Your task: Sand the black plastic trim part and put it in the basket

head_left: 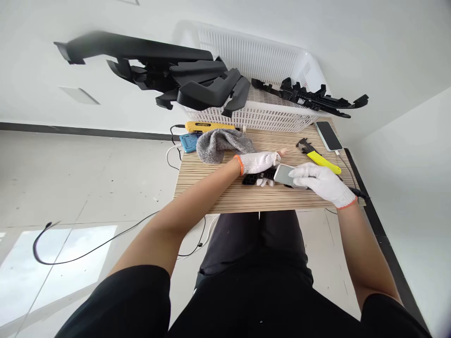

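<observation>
My left hand (259, 163), in a white glove with orange cuff and bare thumb tip, is closed around a long black plastic part (251, 179) on the table. Some of its gloved fingers show below the part. My right hand (319, 182), also gloved, grips a flat rectangular block (283, 174) with a grey face and pale edge. The block lies over the black part, close to my left hand; whether they touch I cannot tell. A grey cloth (225, 144) lies just beyond my left hand. Past my right hand is a yellow-handled cutter (323, 162).
A white plastic basket (285, 119) stands at the table's back, with several black trim parts (207, 84) jutting out left and thinner black parts (306, 98) at right. A yellow tool (207, 126), blue box (189, 142) and charging phone (329, 135) lie on the striped table (211, 197). Cables hang leftward.
</observation>
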`<state>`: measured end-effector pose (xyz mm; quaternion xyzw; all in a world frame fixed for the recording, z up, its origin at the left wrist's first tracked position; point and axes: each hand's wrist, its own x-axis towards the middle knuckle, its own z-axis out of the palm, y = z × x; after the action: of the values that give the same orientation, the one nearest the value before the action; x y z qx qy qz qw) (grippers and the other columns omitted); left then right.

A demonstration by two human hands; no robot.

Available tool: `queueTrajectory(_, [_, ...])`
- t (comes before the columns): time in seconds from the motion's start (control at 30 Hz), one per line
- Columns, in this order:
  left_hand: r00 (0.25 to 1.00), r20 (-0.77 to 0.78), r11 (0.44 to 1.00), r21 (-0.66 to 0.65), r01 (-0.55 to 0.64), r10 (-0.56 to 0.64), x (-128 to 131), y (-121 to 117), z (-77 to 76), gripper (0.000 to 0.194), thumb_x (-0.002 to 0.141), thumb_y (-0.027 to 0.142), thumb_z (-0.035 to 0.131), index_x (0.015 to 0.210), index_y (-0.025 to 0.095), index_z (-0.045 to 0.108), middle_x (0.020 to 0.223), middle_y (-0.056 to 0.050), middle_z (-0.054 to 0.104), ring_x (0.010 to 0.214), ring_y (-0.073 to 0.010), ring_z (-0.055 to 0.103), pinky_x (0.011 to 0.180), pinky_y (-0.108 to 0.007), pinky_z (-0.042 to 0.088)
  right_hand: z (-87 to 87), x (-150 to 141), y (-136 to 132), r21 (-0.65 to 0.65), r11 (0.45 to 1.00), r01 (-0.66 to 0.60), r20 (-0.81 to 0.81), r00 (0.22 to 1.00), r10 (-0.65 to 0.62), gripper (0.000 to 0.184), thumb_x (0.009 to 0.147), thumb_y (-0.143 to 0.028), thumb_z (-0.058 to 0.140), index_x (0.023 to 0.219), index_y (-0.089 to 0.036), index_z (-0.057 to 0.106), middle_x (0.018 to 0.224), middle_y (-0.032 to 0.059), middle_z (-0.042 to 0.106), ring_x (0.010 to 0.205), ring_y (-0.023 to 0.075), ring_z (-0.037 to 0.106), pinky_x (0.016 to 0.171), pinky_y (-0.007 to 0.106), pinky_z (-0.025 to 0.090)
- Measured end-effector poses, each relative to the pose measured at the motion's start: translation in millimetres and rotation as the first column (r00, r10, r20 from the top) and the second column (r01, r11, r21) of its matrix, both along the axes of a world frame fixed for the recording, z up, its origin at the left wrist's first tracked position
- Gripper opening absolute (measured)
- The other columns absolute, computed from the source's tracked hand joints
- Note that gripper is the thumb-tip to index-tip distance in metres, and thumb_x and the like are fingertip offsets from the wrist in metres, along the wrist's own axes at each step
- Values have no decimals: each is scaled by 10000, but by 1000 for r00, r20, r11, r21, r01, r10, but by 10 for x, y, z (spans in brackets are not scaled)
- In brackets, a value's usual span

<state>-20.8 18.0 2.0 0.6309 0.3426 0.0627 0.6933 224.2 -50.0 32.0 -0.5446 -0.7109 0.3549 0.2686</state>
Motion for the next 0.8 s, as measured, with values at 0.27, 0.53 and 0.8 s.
queueTrajectory(0.27, [1000,19,999,36,-11,10,-1,28,-74,398,1030,422,345,846,148,565,683,-87,726,443,-113,620,442,-160,488,74,-4,5,-44,996,77,7,997,-77,226,806,-320,761,1014,-265,830,1145,42,772,1042,231,724,957,395,612])
queueTrajectory(0.53, [999,-9,988,143,53,-52,-36,16,-26,309,971,317,357,781,147,530,713,-107,744,409,-112,609,403,-166,477,53,115,13,-27,987,157,6,988,-157,218,810,-326,761,1011,-265,822,1139,36,776,1093,238,708,983,414,590])
queueTrajectory(0.8, [996,-36,983,162,87,-82,-50,-7,32,356,967,314,358,740,128,560,743,-129,754,407,-112,609,407,-177,492,103,30,-25,27,987,156,-37,987,-155,168,812,-317,766,963,-276,826,1129,36,776,1073,242,716,982,430,607])
